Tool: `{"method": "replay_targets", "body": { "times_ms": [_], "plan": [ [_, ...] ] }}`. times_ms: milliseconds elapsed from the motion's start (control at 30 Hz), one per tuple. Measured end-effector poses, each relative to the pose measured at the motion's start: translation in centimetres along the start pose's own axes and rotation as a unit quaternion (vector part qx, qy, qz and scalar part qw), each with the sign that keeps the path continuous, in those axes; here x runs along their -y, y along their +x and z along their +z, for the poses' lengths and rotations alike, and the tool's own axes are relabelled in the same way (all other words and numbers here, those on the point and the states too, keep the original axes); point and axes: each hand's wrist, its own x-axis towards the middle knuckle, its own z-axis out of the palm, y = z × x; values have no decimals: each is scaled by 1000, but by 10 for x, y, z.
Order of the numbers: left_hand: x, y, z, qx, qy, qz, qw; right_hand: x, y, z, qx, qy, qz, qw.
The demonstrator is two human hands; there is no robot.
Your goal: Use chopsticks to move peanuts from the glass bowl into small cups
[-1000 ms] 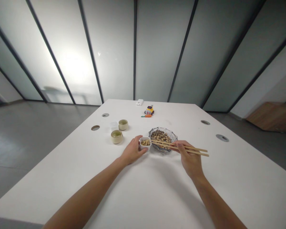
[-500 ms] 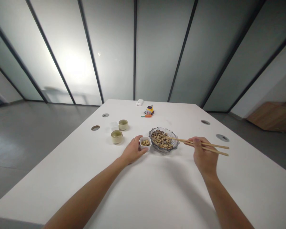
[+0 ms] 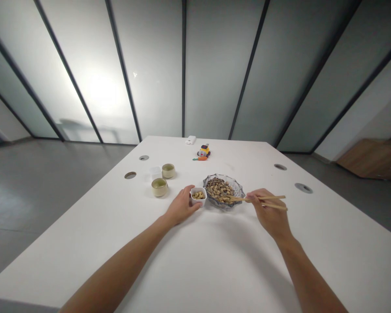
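My left hand (image 3: 181,205) is closed around the left side of a small white square bowl (image 3: 202,202), which stands on the table and holds nuts (image 3: 198,195). Just to its right is a scalloped glass bowl (image 3: 239,187) with seeds and nuts (image 3: 220,188) inside. In my right hand (image 3: 271,214) is a pair of wooden chopsticks (image 3: 270,198); their tips reach in among the nuts at the glass bowl's right side. Whether the tips pinch a nut is too small to tell.
Two green cups (image 3: 159,187) and a clear plastic container (image 3: 155,172) stand to the left on the white table (image 3: 195,269). Farther back are a toy car (image 3: 203,151), a small orange carrot-shaped thing (image 3: 201,158) and a white box-like object (image 3: 190,140). Round holes pierce the tabletop near both sides.
My right hand has moved left and closer to the glass bowl. The chopstick tips have shifted lower and toward the near right of the contents. My left hand stays on the white bowl.
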Motion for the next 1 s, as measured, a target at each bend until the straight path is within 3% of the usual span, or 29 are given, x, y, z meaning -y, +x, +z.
{"method": "replay_targets", "body": {
  "times_ms": [200,667,1000],
  "plan": [
    [0,0,1,-3,-1,-3,1000,1,-1,0,22,47,2,999],
    [2,-1,1,-6,-6,-1,1000,-10,-3,-2,-59,2,30,998],
    [2,-1,0,-5,-2,8,1000,-3,0,-3,-42,-3,45,998]
  ]
}}
